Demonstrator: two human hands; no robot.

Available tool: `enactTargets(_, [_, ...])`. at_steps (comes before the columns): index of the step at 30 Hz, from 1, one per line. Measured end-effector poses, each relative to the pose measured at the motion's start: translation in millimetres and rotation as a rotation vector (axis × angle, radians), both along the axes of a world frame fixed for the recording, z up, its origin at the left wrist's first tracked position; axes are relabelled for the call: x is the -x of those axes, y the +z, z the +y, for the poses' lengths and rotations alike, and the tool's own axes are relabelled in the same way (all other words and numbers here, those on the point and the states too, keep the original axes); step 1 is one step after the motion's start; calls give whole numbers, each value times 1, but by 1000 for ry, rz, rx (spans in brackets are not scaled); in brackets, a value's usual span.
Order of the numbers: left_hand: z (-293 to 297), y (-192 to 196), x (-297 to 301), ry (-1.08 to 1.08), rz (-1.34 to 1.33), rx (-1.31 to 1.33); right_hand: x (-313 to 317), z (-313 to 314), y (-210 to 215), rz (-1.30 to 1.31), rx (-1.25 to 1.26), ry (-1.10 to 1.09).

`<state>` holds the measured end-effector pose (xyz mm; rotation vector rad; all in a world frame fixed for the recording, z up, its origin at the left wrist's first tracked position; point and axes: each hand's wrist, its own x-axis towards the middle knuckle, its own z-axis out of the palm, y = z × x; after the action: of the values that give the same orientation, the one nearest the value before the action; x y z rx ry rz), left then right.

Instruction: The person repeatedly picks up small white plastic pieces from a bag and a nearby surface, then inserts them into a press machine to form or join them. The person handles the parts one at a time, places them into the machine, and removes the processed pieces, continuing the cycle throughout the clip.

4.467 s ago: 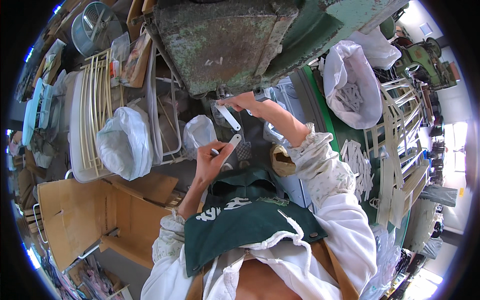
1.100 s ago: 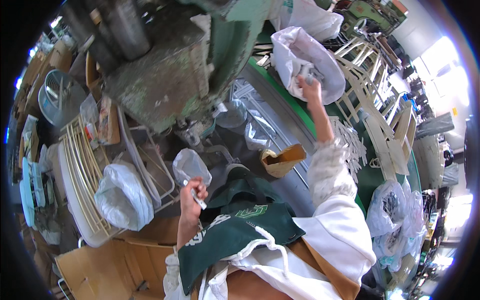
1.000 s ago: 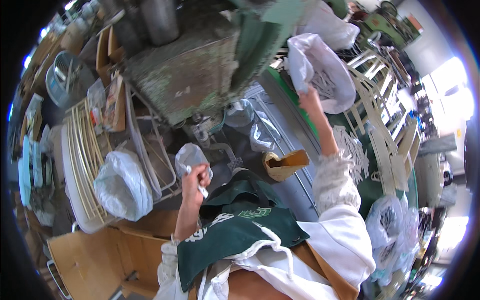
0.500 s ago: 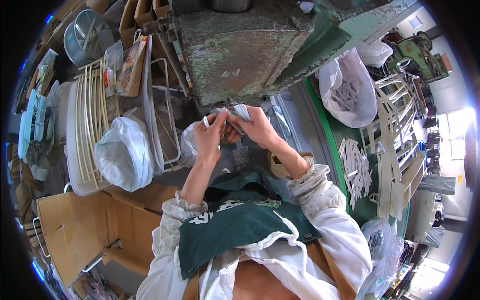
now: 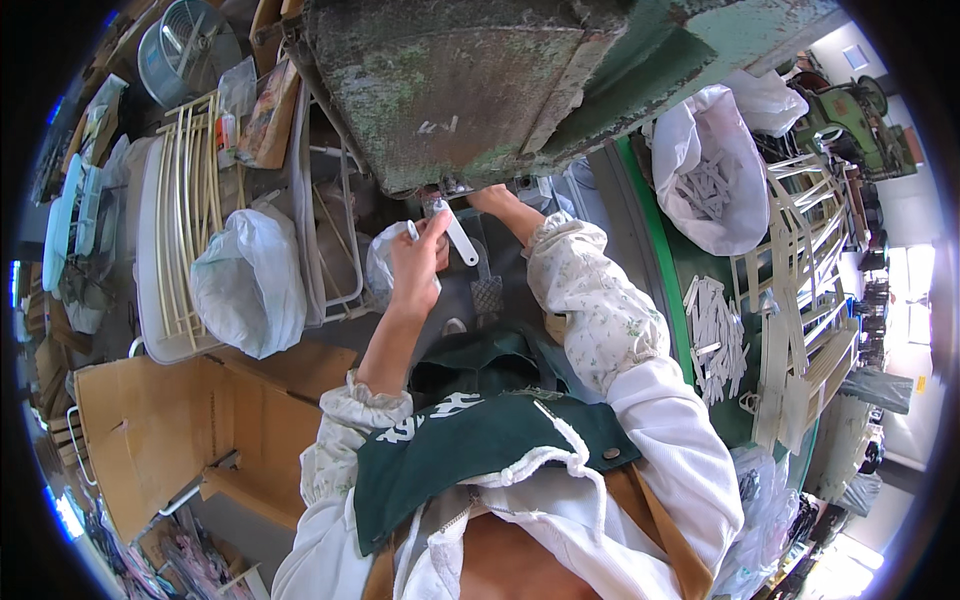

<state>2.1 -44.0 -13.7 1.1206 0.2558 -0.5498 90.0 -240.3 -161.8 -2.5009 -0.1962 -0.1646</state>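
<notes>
My left hand is raised in front of me and pinches a flat white plastic strip by its near end. Beside that hand sits a small clear bag. My right hand reaches forward under the rusty green machine head; its fingers are partly hidden by the machine, so what they hold is unclear. A white bag full of similar white strips stands at my right, and a pile of loose white strips lies on the green bench.
A white tied plastic bag rests on a white tray with cream frames at my left. A wire rack, flattened cardboard, a metal bowl and stacked cream frames at the right surround the seat.
My right hand went from the white bag at the right back to the machine. Both hands met in front of me, then the right one slid under the machine head while the left kept a strip.
</notes>
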Motion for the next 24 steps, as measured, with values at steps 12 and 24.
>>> enactTargets(12, [70, -30, 84, -433, -411, -789, 5, -5, -3, -40, -52, 13])
enactTargets(24, [68, 4, 47, 75, -172, -108, 67, 15, 127, 399, -820, -46])
